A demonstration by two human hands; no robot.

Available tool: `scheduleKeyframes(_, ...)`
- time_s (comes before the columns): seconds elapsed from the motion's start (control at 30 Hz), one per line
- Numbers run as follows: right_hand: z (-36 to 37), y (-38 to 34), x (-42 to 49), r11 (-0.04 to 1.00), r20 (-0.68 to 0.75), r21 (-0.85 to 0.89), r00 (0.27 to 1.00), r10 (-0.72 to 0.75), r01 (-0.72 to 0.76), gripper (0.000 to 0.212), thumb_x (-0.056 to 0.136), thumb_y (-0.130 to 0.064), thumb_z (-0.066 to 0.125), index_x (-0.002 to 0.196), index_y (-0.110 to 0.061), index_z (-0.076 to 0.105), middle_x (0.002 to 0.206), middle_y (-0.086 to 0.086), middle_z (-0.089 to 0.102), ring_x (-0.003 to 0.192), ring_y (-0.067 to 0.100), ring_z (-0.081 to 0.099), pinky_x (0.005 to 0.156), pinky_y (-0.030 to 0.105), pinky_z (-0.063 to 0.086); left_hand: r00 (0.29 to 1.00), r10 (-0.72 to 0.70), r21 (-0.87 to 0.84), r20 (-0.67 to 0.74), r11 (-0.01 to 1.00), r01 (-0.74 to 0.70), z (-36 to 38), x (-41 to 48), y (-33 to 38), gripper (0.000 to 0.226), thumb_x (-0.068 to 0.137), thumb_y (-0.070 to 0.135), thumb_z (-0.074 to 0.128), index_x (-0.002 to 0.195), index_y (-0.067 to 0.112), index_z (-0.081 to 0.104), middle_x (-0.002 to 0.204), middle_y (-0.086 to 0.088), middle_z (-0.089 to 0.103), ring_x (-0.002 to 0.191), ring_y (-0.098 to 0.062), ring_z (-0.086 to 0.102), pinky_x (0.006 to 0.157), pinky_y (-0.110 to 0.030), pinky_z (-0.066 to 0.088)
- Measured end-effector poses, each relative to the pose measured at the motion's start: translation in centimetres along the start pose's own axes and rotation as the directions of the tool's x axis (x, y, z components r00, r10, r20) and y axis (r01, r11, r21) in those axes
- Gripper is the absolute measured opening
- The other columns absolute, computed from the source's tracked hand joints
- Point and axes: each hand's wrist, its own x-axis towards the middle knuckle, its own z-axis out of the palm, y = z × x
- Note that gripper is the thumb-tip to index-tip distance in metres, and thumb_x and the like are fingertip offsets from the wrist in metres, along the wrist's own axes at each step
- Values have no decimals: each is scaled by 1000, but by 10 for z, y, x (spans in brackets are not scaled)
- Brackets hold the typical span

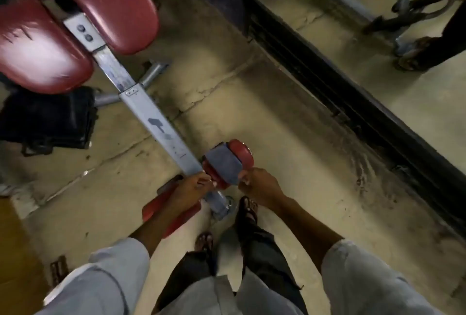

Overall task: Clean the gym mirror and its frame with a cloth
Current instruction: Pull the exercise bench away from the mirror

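A blue-grey cloth (223,163) is draped over a red roller pad (239,152) at the near end of a gym bench. My right hand (257,186) pinches the cloth's near right edge. At the cloth's left edge, by the end of the bench's grey steel beam (156,123), my left hand (191,187) has its fingertips on the cloth and roller. The mirror (378,37) fills the upper right, and its dark bottom frame (340,103) runs diagonally along the floor to the right of my hands.
Red bench cushions (75,25) lie at the upper left, with a black bag (48,118) on the floor below them. A second red roller pad (161,211) sits under my left forearm. My sandalled feet (248,210) stand on cracked concrete. The mirror reflects gym equipment and a person's leg (428,47).
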Motion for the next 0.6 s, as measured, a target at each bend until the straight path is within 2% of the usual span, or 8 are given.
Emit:
scheduleKeyframes(0.1,-9,15,30,999,19,24,999,46,-47,16,100,-23,58,101,-10,66,96,8,71,85,28,69,75,38,56,994,-97,-23,-41,995,96,9,15,6,8,105,1,61,110,4,67,84,1,66,69,1,68,67,-22,48)
scheduleKeyframes(0.17,-15,21,49,997,61,-1,996,71,-71,14,101,-22,58,99,-10,65,95,10,71,84,30,68,75,38,55,982,-147,-24,-117,989,145,17,26,7,8,102,-5,64,101,3,67,77,4,65,64,0,66,68,-23,47)
scheduleKeyframes(0.27,-15,31,78,997,89,-51,994,61,-56,11,96,-23,58,101,-17,67,95,6,69,88,32,69,75,38,55,958,-258,-98,-129,964,246,26,40,12,8,103,14,68,104,22,67,86,11,64,74,-6,61,66,-20,47)
scheduleKeyframes(0.33,-11,38,97,994,97,-89,993,65,-57,14,95,-24,59,104,-20,69,96,6,70,89,33,71,73,35,53,933,-328,-206,-148,933,295,33,50,12,7,97,20,75,99,19,68,87,5,67,77,-21,63,70,-29,50)
scheduleKeyframes(0.4,-7,42,114,993,93,-101,993,70,-61,19,95,-21,59,110,-18,69,100,11,73,92,35,72,77,38,57,898,-385,-301,-213,900,314,43,68,-8,34,74,38,85,91,13,71,93,-12,75,93,-38,71,83,-44,58)
scheduleKeyframes(0.43,-5,44,121,993,86,-105,994,65,-56,22,95,-21,59,114,-17,68,102,12,73,93,36,72,80,41,60,886,-408,-353,-220,880,317,47,78,-22,43,63,44,85,90,14,71,99,-17,77,102,-41,72,93,-49,58)
scheduleKeyframes(0.53,4,50,139,994,53,-105,998,41,-35,28,99,-27,61,122,-13,67,110,11,74,101,33,72,84,37,57,875,-451,-402,-175,844,355,56,96,-41,28,71,32,85,90,19,69,105,-16,76,109,-40,73,104,-52,56)
scheduleKeyframes(0.6,10,51,146,994,29,-108,999,35,-32,31,100,-31,63,125,-12,66,115,10,72,107,31,70,86,35,53,850,-482,-445,-213,822,354,55,98,-34,25,70,32,86,88,26,70,108,-18,78,109,-40,73,106,-58,54)
